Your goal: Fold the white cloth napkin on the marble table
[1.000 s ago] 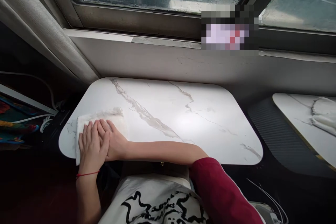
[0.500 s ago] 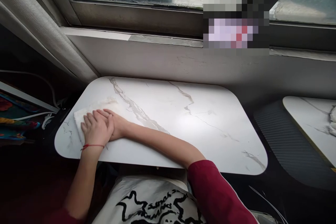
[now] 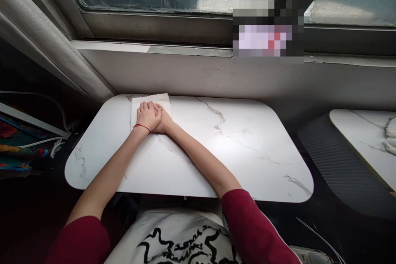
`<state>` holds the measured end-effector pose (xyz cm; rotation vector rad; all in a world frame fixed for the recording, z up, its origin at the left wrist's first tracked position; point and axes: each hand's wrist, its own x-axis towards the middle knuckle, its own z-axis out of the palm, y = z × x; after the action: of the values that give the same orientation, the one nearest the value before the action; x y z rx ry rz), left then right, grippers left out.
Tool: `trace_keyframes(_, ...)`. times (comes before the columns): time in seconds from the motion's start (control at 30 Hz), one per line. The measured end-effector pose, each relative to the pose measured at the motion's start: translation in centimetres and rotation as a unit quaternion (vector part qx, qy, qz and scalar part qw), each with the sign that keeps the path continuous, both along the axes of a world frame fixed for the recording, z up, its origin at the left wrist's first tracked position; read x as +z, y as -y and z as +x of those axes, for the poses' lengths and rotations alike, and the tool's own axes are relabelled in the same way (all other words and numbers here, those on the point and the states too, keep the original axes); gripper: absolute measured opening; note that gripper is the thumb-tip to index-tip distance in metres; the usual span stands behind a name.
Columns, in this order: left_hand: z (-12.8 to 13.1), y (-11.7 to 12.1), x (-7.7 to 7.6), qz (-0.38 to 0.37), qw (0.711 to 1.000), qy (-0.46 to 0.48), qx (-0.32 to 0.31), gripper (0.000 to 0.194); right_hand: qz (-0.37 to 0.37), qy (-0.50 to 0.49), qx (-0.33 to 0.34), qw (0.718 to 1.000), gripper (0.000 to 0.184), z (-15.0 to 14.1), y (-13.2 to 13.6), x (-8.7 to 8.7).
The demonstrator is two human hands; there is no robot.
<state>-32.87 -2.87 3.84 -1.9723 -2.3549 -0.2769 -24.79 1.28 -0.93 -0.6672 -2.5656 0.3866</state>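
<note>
A white cloth (image 3: 161, 99) lies spread on a white, marble-patterned table (image 3: 247, 165), close to its far edge and left of the middle. On top of it my two hands are stacked. My left hand (image 3: 148, 116) has a red string at the wrist and rests open over my right hand, its fingers lying forward on the cloth. Beneath it, my right hand (image 3: 165, 123) presses flat on the cloth, its fingers partly hidden by the left. Neither hand is wrapped around the cloth.
A wall and window sill (image 3: 188, 51) stand behind the table, with a curtain (image 3: 55, 29) at the left. To the right are a dark ribbed surface (image 3: 324, 165) and a second marble-patterned table (image 3: 365, 132) bearing a whitish fabric item (image 3: 391, 134). Cables (image 3: 321, 239) lie at lower right.
Both hands, still stacked, have slid the cloth from the table's near left part toward the far edge and to the right. My arms now stretch further forward.
</note>
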Motion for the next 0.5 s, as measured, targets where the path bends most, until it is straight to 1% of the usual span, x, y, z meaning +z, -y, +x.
trace_keyframes(0.07,-0.4,0.1,-0.4,0.022,0.999,0.022,-0.024,0.054,0.019,0.021,-0.022,0.999,0.084,0.2,0.0,0.0)
trace_keyframes(0.17,-1.4,0.5,-0.9,0.017,0.998,0.033,-0.054,0.057,0.048,0.049,-0.031,0.997,0.078,0.3,0.3,0.2)
trace_keyframes(0.23,-1.8,0.6,-0.9,0.011,0.998,0.030,-0.060,0.058,0.058,0.062,-0.029,0.996,0.077,0.2,0.5,0.3)
trace_keyframes(0.3,-2.0,0.6,-0.8,0.010,0.998,0.022,-0.061,0.057,0.065,0.073,-0.030,0.995,0.075,0.2,0.5,0.4)
trace_keyframes(0.4,-1.9,0.8,-0.3,0.008,0.997,0.005,-0.070,0.055,0.069,0.083,-0.039,0.993,0.069,0.3,0.8,0.6)
trace_keyframes(0.5,-1.7,1.3,0.3,0.001,0.997,-0.016,-0.081,0.051,0.076,0.075,-0.036,0.994,0.066,1.3,1.4,0.7)
